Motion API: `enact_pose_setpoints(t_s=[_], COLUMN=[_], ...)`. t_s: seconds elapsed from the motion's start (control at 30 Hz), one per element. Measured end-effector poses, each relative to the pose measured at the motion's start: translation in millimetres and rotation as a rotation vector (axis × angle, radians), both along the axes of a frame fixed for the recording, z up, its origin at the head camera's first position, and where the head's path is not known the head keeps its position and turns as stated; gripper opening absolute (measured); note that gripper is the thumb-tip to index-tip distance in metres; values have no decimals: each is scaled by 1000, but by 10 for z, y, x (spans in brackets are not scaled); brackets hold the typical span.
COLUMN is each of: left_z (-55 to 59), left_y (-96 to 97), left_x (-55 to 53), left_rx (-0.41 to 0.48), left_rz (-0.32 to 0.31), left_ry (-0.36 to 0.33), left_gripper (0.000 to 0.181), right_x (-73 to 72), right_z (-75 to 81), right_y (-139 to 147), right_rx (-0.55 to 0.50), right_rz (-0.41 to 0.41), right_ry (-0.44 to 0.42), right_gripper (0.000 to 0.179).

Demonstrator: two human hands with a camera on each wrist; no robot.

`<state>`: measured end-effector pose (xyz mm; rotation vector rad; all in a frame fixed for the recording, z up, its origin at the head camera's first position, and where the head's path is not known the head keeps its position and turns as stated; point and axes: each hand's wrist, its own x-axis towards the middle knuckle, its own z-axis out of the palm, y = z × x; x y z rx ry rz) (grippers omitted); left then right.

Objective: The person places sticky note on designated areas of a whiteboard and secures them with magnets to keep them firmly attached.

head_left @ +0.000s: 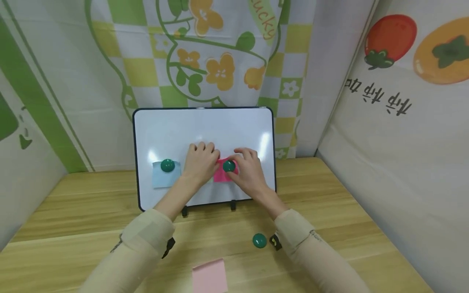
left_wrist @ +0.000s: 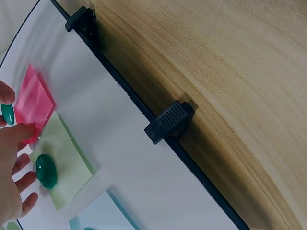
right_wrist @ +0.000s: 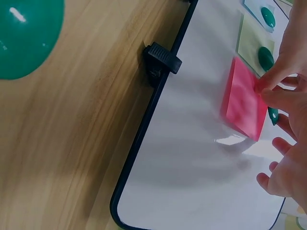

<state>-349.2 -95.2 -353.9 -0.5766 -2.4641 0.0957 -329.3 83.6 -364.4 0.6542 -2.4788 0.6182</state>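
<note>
On the whiteboard (head_left: 205,126), my left hand (head_left: 200,163) pinches the upper left edge of a bright pink sticky note (right_wrist: 242,103). My right hand (head_left: 250,171) holds a round green magnet (head_left: 229,166) between thumb and finger at the note's upper part. Left of it is a pale green sticky note (left_wrist: 64,165) under another green magnet (left_wrist: 46,171); the left hand hides most of it in the head view. Farther left, a light blue sticky note (head_left: 165,179) has a green magnet (head_left: 167,165) over its top edge.
A loose green magnet (head_left: 259,240) lies on the wooden table (head_left: 73,244) near the right sleeve. A pale pink sticky note (head_left: 209,277) lies at the front. Black clip feet (left_wrist: 170,122) support the board's lower edge. A patterned curtain hangs behind.
</note>
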Motion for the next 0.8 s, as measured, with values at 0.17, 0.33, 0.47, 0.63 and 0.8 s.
enact_pose_setpoints(t_s=[0.17,0.33,0.47,0.63,0.8], left_z=[-15,-44,-78,-76,-72], left_y=[-20,-14,17,7,-12], left_x=[-5,14,28,15,-5], left_rx=[14,4,-8,27,47], left_rz=[-8,-7,-1,-4,-1], left_ry=[47,75,72,84,90], left_gripper=[23,24,26,27,30], right_x=[-81,-111,-121,-163,-198], right_z=[8,-32,-82,-86,-97], right_y=[-78,-97,-83,-110,-130], right_rx=[4,-6,-27,-32,-14], right_rz=[1,-9,-25,-39,-54], right_ry=[38,36,24,53,68], right_gripper=[33,31,32,32,33])
